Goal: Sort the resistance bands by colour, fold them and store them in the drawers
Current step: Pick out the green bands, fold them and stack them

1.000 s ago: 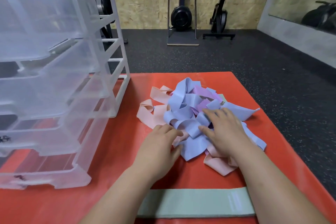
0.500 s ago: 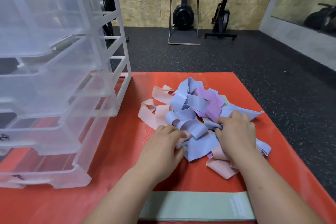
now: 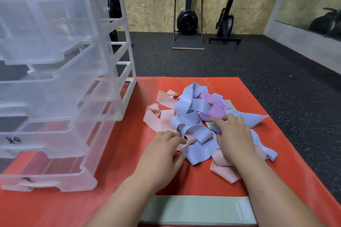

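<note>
A tangled heap of resistance bands lies on the red mat [image 3: 118, 155]: blue bands [image 3: 191, 105], pink bands [image 3: 156, 116] and a purple band [image 3: 214, 105]. My left hand [image 3: 162, 151] rests on the heap's near left edge, fingertips on a pink band. My right hand [image 3: 234, 134] lies on top of the heap with fingers spread over blue and pale green bands. One pale green band [image 3: 195, 210] lies flat at the mat's near edge, partly under my forearms. The clear plastic drawer unit [image 3: 55, 86] stands at the left with its drawers pulled out.
Dark rubber flooring [image 3: 203, 62] surrounds the mat. Black exercise machines [image 3: 187, 18] stand against the wooden back wall. A mirror and grey ledge [image 3: 304, 38] run along the right side.
My right hand uncurled and moved slightly left over the heap. The left hand stayed at the heap's near left edge.
</note>
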`<move>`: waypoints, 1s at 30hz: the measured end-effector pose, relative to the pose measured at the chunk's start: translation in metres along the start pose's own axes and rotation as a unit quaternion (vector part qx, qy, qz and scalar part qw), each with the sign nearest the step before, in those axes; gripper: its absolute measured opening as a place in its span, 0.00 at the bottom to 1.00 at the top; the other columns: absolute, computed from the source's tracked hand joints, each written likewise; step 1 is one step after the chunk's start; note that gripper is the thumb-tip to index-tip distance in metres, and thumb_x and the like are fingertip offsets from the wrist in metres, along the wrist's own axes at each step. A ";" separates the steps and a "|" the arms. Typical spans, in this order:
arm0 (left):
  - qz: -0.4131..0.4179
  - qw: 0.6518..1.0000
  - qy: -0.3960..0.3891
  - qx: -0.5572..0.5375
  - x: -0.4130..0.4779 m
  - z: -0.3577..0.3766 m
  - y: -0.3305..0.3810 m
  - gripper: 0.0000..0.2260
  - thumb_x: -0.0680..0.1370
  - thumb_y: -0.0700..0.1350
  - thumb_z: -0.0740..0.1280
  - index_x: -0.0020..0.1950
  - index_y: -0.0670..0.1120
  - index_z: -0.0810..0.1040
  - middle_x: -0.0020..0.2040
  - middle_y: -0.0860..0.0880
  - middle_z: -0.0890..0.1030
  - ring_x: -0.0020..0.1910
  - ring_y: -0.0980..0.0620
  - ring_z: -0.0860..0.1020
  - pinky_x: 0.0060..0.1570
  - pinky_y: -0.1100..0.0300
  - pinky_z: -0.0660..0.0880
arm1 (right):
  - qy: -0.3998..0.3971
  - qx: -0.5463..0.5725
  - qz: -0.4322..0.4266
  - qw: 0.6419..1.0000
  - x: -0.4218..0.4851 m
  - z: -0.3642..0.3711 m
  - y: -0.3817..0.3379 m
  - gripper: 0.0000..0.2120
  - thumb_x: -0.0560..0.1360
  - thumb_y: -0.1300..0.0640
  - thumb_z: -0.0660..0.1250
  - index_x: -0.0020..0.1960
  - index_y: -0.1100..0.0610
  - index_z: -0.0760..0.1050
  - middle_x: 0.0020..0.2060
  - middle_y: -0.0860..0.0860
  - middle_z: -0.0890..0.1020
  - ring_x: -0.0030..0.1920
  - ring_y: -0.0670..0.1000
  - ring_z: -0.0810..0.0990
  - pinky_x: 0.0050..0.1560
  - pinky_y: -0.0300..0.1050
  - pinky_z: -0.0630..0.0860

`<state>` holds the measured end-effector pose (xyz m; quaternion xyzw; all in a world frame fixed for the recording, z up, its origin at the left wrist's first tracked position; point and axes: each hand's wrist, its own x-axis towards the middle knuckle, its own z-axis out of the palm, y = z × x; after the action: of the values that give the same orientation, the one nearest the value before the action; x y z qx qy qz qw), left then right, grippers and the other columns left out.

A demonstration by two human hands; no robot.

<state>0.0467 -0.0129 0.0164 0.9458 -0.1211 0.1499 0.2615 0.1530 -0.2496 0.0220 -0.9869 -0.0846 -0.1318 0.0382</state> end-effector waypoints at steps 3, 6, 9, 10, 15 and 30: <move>0.000 1.000 -0.004 0.000 0.000 0.001 -0.002 0.15 0.81 0.53 0.69 0.67 0.56 0.79 0.62 0.59 0.76 0.63 0.55 0.73 0.62 0.62 0.72 | -0.043 0.006 0.002 0.999 0.001 0.005 0.000 0.15 0.80 0.47 0.65 0.65 0.35 0.78 0.57 0.44 0.78 0.60 0.55 0.72 0.56 0.51 0.71; -0.004 1.000 -0.009 0.001 0.000 0.000 -0.005 0.14 0.81 0.54 0.68 0.67 0.57 0.79 0.62 0.60 0.76 0.64 0.56 0.73 0.62 0.61 0.72 | -0.027 0.023 0.027 0.999 0.002 0.006 0.002 0.12 0.81 0.40 0.64 0.63 0.35 0.79 0.56 0.44 0.79 0.59 0.55 0.73 0.56 0.52 0.72; -0.004 1.000 -0.008 0.000 0.002 0.000 -0.006 0.14 0.82 0.55 0.68 0.67 0.58 0.79 0.61 0.61 0.75 0.63 0.57 0.72 0.62 0.63 0.71 | -0.007 0.050 0.027 0.998 0.006 0.009 0.003 0.11 0.80 0.43 0.66 0.61 0.35 0.80 0.52 0.43 0.80 0.57 0.54 0.74 0.51 0.50 0.71; -0.004 1.000 -0.007 0.001 0.003 0.000 -0.006 0.14 0.82 0.55 0.68 0.67 0.58 0.79 0.61 0.61 0.75 0.64 0.57 0.72 0.62 0.63 0.71 | 0.004 0.058 0.031 0.998 0.007 0.009 0.004 0.09 0.80 0.44 0.67 0.58 0.37 0.82 0.50 0.43 0.80 0.55 0.54 0.74 0.49 0.50 0.71; -0.007 1.000 -0.006 0.000 0.007 0.002 -0.008 0.13 0.81 0.54 0.69 0.66 0.58 0.79 0.62 0.62 0.76 0.64 0.58 0.72 0.61 0.63 0.72 | 0.065 0.194 0.050 0.978 0.009 -0.011 0.009 0.04 0.75 0.51 0.73 0.46 0.42 0.84 0.42 0.44 0.81 0.49 0.54 0.75 0.45 0.51 0.74; -0.011 1.000 -0.003 -0.008 0.005 -0.007 0.014 0.14 0.80 0.54 0.68 0.66 0.57 0.79 0.62 0.59 0.76 0.65 0.54 0.72 0.63 0.58 0.73 | 0.121 0.460 0.082 0.876 -0.023 -0.093 0.035 0.09 0.71 0.57 0.81 0.47 0.49 0.84 0.43 0.46 0.87 0.42 0.46 0.82 0.44 0.44 0.78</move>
<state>0.0461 -0.0216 0.0298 0.9452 -0.1126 0.1433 0.2707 0.1135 -0.2971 0.1030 -0.8376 -0.0494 -0.1927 0.5088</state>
